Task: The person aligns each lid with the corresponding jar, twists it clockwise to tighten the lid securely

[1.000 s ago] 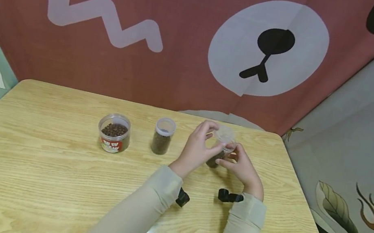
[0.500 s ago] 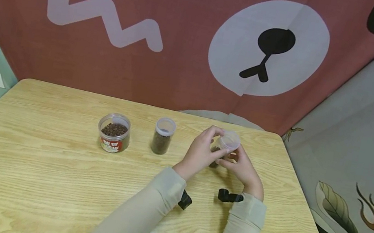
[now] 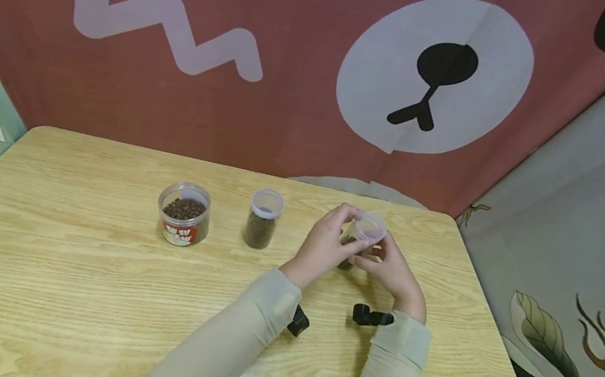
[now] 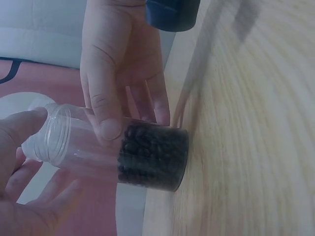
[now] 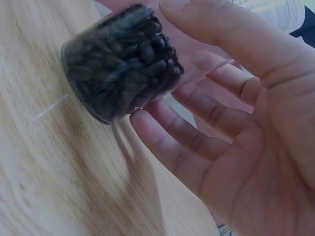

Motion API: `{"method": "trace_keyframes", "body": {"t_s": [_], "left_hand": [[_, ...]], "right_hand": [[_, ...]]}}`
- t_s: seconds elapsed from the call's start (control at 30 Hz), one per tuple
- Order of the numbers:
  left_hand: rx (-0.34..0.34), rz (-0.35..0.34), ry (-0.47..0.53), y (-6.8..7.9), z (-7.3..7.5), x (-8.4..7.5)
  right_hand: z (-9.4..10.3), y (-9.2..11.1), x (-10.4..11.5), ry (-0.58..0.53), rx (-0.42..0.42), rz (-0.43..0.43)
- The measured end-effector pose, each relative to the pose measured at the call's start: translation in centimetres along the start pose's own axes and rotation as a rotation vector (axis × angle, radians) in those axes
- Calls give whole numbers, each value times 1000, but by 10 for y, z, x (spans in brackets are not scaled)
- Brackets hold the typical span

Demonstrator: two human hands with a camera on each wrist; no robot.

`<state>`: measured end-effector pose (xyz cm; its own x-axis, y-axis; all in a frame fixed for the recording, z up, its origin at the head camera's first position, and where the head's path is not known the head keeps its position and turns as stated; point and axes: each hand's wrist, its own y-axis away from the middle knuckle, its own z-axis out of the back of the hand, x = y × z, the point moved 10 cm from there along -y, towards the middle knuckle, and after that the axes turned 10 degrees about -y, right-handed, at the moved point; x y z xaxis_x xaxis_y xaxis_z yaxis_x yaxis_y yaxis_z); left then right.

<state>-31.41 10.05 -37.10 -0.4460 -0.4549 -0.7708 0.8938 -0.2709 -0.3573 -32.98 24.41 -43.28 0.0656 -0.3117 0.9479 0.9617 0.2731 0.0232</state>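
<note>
A clear jar partly filled with dark coffee beans (image 4: 152,157) stands upright on the table at the right. Its translucent white lid (image 3: 369,227) sits over the mouth, though I cannot tell whether it is fully seated. My left hand (image 3: 323,245) grips the lid by its rim, thumb at the near side and fingers at the far side. Lower down, my right hand (image 3: 394,276) holds the jar's body (image 5: 118,64) between thumb and fingers. In the head view both hands hide much of the jar.
Left of the hands stands a slim clear jar (image 3: 260,228) of dark contents with a whitish rim. Farther left is a wide jar (image 3: 181,231) of brown beans with a red label. The wooden table (image 3: 80,298) meets a printed cloth (image 3: 289,126) behind.
The lid, held tilted above the jar's mouth a second ago, has come down level onto it. My left hand moved slightly right with it; my right hand stayed on the jar.
</note>
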Motion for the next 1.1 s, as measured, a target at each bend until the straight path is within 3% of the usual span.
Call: {"method": "trace_keyframes", "body": {"t_s": [0.4,0.7,1.1], "left_hand": [[62,-33,-72,-2,-5,-2],[126,74,60,-3,-12,7],[119,166,129,-3,-14,10]], "right_hand": [[0,0,0,-14,5,-9],[-1,3,-1,-27,8,-41],[-3,3,-3,-24,9,-37]]}}
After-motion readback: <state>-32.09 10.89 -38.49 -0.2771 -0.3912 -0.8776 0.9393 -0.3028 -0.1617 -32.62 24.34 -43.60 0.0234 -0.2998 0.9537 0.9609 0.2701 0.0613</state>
